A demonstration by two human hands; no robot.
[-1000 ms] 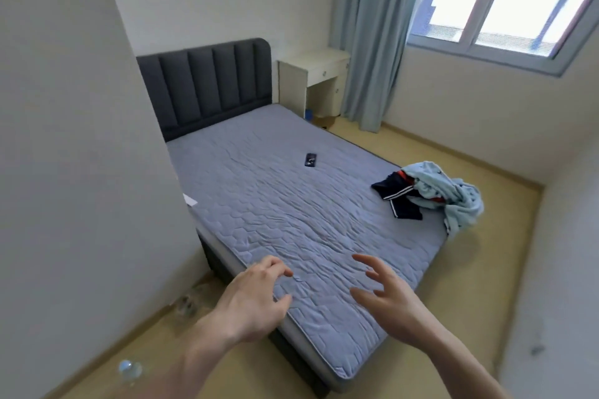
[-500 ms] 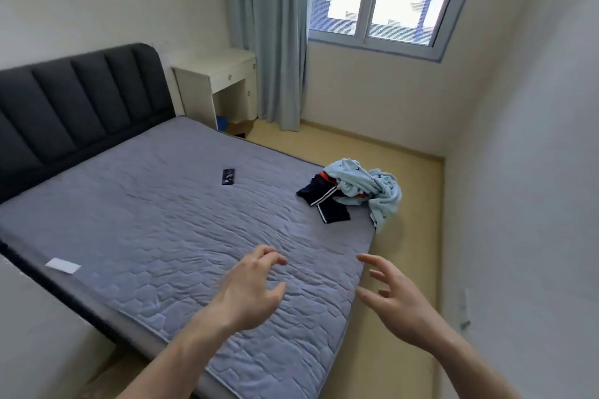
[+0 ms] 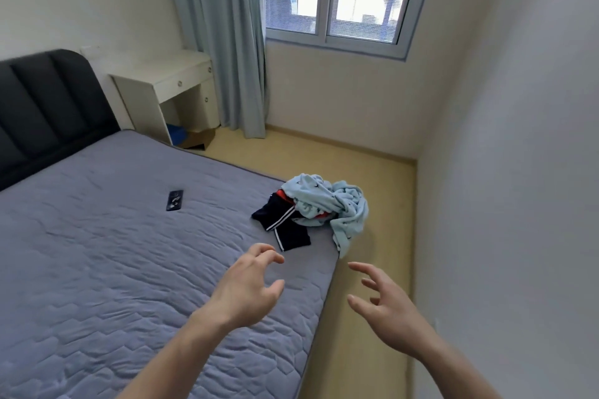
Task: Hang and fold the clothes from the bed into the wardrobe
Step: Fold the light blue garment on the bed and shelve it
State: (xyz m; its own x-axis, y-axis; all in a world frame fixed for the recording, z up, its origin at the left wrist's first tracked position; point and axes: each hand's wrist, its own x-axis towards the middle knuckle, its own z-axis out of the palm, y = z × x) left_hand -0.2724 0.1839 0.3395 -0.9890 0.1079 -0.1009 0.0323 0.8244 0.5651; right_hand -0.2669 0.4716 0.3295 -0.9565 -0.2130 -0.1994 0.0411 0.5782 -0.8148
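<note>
Nothing had yet been hung or folded: the clothes [image 3: 311,207] were heaped at the bed's [image 3: 129,269] far corner, unreached by the left hand [image 3: 248,291] and right hand [image 3: 385,311], both held empty with fingers loosely spread.

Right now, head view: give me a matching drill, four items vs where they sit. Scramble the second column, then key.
Items
1. light blue garment
2. dark remote
3. white desk
4. left hand

Places
A. beside the curtain, past the headboard
B. flat on the mattress, away from the clothes
C. raised over the mattress, holding nothing
D. heaped at the mattress corner, one end draping over the edge

Pairs: 1-D, 2-B, 3-A, 4-C
</note>
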